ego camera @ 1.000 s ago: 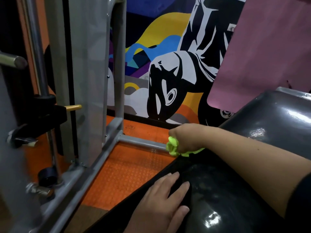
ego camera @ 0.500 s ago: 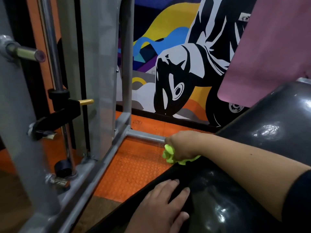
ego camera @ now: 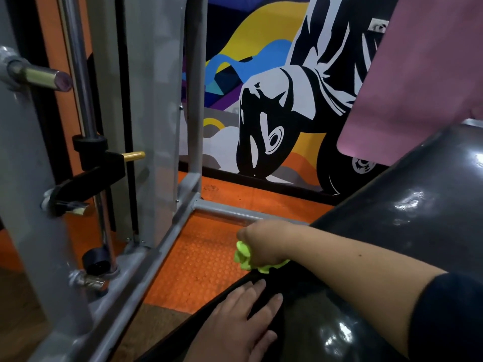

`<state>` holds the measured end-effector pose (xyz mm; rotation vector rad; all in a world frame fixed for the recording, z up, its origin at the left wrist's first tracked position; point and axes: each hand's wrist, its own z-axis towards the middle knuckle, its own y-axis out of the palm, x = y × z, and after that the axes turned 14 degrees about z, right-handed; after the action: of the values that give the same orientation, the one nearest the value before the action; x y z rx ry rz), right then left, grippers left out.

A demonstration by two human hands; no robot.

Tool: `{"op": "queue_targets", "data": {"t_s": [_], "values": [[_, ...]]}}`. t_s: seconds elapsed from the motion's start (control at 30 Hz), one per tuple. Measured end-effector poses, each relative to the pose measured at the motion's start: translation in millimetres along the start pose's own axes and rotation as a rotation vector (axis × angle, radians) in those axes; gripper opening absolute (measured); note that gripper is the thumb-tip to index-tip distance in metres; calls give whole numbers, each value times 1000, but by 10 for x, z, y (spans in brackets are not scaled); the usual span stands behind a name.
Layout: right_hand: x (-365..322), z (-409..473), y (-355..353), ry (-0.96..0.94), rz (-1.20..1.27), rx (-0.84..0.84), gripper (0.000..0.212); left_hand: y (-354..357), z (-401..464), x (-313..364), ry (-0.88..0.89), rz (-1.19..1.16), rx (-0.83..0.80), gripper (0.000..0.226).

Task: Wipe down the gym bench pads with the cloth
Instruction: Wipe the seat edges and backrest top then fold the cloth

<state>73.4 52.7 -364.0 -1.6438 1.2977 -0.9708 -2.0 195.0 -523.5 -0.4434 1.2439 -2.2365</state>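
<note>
Just past the flat left hand point(ego camera: 236, 325) on the pad point(ego camera: 418, 205), the right hand point(ego camera: 264, 244) is bunched around the cloth point(ego camera: 243, 254) at the pad's edge.

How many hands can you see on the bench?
2. The right hand grips the green cloth at the bench pad's far edge; the left hand rests flat on the pad nearer the camera.

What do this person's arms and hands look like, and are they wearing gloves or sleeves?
No gloves: both the left hand and the right hand are bare, and no rings or a watch show. The right forearm is bare up to a dark navy sleeve that starts near the elbow. The left arm is cut off at the frame's lower edge, so its sleeve cannot be seen.
</note>
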Motion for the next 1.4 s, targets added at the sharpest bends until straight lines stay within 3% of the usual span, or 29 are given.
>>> {"op": "queue_targets", "data": {"t_s": [0.63,0.9,1.4], "values": [[-356,34,198,-54,-31,20,43,-113,-258,-65,-34,-120,-88,53],[-465,100,316,-51,-12,45,42,-256,-365,-43,-70,-118,-256,61],[-727,319,613,-103,8,54,33,-184,-666,-93,-85,-139,-231,57]]}}
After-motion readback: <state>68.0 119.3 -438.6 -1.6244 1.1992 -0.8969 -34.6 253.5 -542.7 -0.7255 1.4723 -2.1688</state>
